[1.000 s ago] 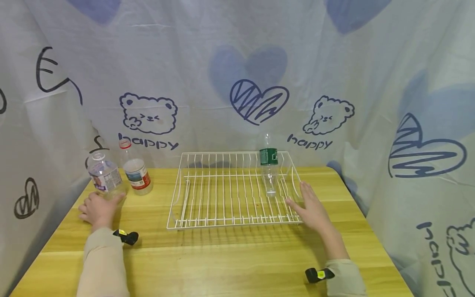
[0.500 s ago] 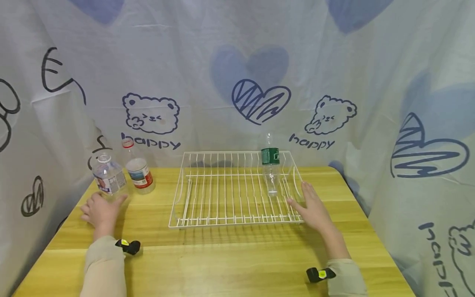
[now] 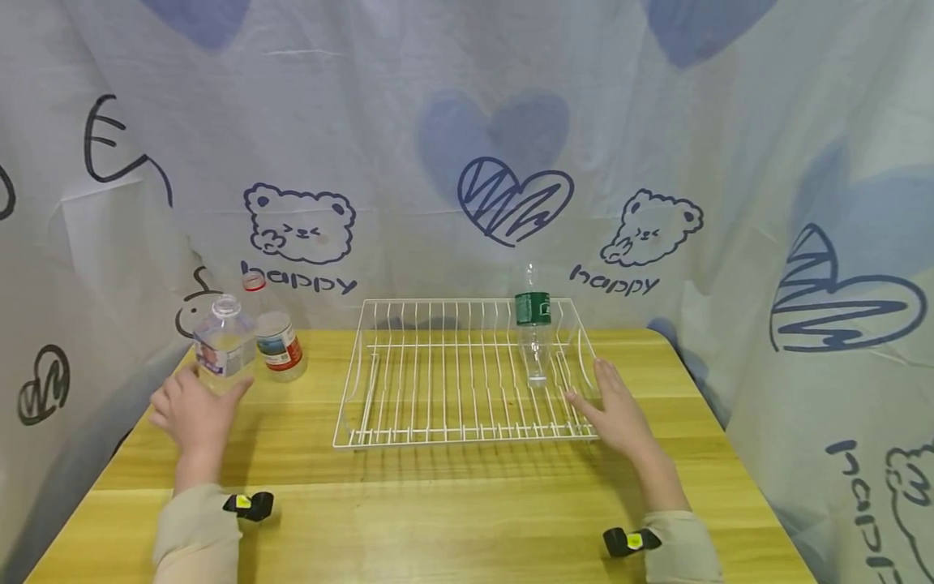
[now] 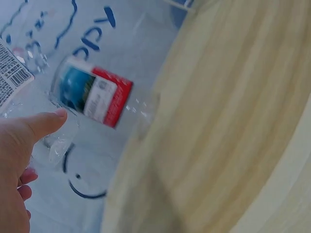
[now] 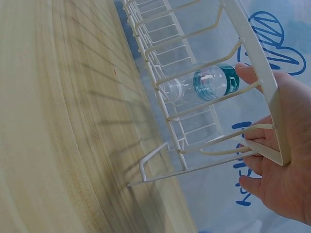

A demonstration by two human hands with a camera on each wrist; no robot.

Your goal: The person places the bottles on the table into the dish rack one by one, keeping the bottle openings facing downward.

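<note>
My left hand holds a clear plastic bottle with a purple and white label near its lower part, thumb on one side and fingers on the other. The bottle stands nearly upright and overlaps a second clear bottle, which has a red neck ring and a red and blue label. My right hand grips the right end of a white wire dish rack, thumb inside the rim and fingers outside. A green-labelled bottle stands in the rack's right part, close to that thumb.
The wooden table carries the rack at its back middle. A pale curtain with hearts and bear drawings hangs behind the table and along both sides. Both wrists wear small black cameras.
My left hand has taken the purple-labelled bottle to the right, in front of the red-ringed one, and it stands straighter. The right hand and the rack keep their places.
</note>
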